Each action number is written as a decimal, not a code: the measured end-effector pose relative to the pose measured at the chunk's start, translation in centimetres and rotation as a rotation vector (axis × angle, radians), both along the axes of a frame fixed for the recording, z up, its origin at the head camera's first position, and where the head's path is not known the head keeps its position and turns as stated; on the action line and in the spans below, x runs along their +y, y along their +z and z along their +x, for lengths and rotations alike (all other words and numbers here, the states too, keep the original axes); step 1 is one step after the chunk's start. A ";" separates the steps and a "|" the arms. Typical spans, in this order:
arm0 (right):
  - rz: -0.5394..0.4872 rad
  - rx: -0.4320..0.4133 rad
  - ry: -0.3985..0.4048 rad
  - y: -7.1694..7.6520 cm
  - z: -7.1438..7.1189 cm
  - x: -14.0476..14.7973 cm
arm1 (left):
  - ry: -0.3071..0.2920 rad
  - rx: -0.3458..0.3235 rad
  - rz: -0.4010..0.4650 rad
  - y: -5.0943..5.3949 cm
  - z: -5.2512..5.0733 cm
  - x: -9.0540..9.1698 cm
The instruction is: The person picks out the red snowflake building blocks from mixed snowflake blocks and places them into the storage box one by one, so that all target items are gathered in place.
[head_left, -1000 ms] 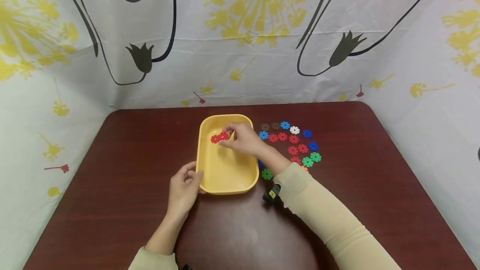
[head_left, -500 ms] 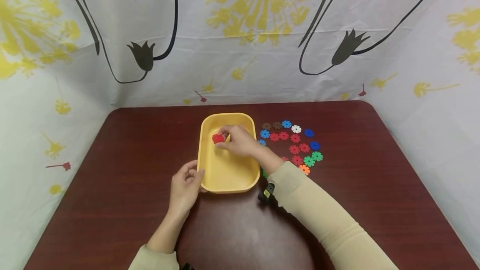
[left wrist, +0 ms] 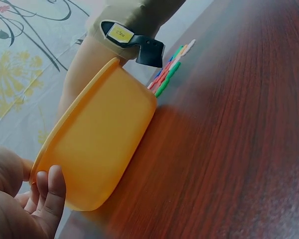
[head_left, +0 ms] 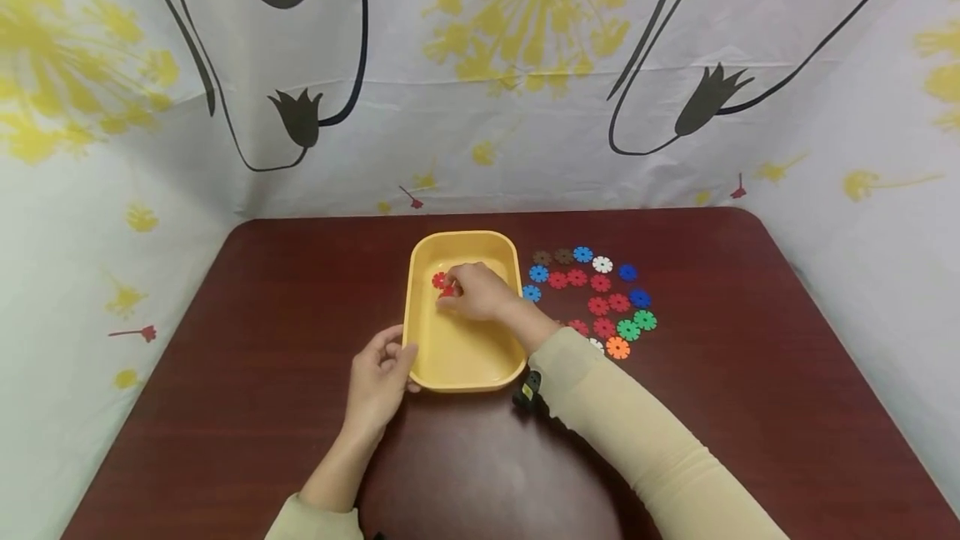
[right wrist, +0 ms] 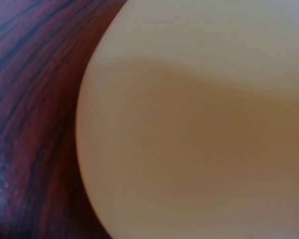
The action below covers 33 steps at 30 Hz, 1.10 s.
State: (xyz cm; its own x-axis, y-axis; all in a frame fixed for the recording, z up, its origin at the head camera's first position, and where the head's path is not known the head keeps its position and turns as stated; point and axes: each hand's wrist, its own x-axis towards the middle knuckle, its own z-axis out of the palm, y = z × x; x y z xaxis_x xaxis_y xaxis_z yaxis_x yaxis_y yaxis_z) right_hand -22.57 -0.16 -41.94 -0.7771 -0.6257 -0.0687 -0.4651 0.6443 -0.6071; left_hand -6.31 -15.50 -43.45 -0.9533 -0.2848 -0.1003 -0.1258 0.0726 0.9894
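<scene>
A yellow plastic tray (head_left: 465, 365) stands on the table in the head view. My left hand (head_left: 380, 373) grips its left rim, thumb at the edge; in the left wrist view the fingers (left wrist: 55, 194) bend against its outer wall. Inside the tray reaches my right hand (head_left: 480, 290), its thumb and fingertips pinching a red notched disc (head_left: 447, 292) that they partly cover. Another red notched disc (head_left: 438, 280) lies on the tray floor just beyond those fingertips. The right wrist view is filled by a blurred, close tan surface, so the hand's work is hidden there.
Right of the tray, several notched discs lie flat in loose rows: brown (head_left: 562, 257), white (head_left: 602, 264), blue (head_left: 640, 298), green (head_left: 644, 320) and orange (head_left: 618, 347). My right forearm (head_left: 630, 432) covers some. Patterned cloth (head_left: 480, 182) hangs behind the dark red table (head_left: 300, 273).
My right hand has drawn slightly toward me inside the tray, with a red disc at its fingertips. One red disc now lies apart beyond it. My left hand keeps its hold.
</scene>
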 end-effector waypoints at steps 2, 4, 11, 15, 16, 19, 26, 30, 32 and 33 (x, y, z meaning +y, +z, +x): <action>0.007 -0.010 -0.014 0.0 0.0 0.1 | -0.003 0.000 0.002 0.0 0.0 0.0; 0.004 -0.014 -0.022 0.0 0.1 0.2 | 0.002 0.007 0.006 0.0 -0.1 0.0; 0.003 -0.012 -0.038 0.2 0.3 0.3 | 0.013 0.024 0.001 0.0 -0.1 0.1; 0.007 -0.026 -0.047 0.5 0.4 0.5 | 0.016 0.025 0.000 -0.1 -0.1 0.2; 0.005 -0.026 -0.044 0.6 0.4 0.6 | 0.017 0.025 -0.002 -0.1 -0.1 0.3; -0.023 -0.017 -0.023 0.8 0.4 0.8 | 0.019 0.028 -0.012 -0.2 -0.1 0.4; -0.192 0.003 0.028 1.4 0.2 1.8 | 0.036 0.034 -0.039 -0.1 -0.1 0.6; -0.244 0.034 0.047 1.9 0.3 2.8 | 0.046 0.026 -0.040 -0.2 -0.1 0.6; -0.267 0.061 0.044 2.2 0.4 3.3 | 0.048 0.024 -0.041 -0.2 -0.1 0.6; -0.281 0.080 0.038 2.3 0.4 3.6 | 0.049 0.024 -0.043 -0.2 -0.1 0.6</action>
State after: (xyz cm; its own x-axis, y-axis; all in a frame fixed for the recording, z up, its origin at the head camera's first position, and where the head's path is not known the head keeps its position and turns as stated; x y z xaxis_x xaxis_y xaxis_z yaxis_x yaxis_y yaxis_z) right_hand -22.21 3.41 -39.64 -0.7489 -0.6399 0.1722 -0.5393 0.4374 -0.7196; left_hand -6.37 -14.87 -43.69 -0.9402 -0.3346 -0.0640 -0.1061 0.1090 0.9884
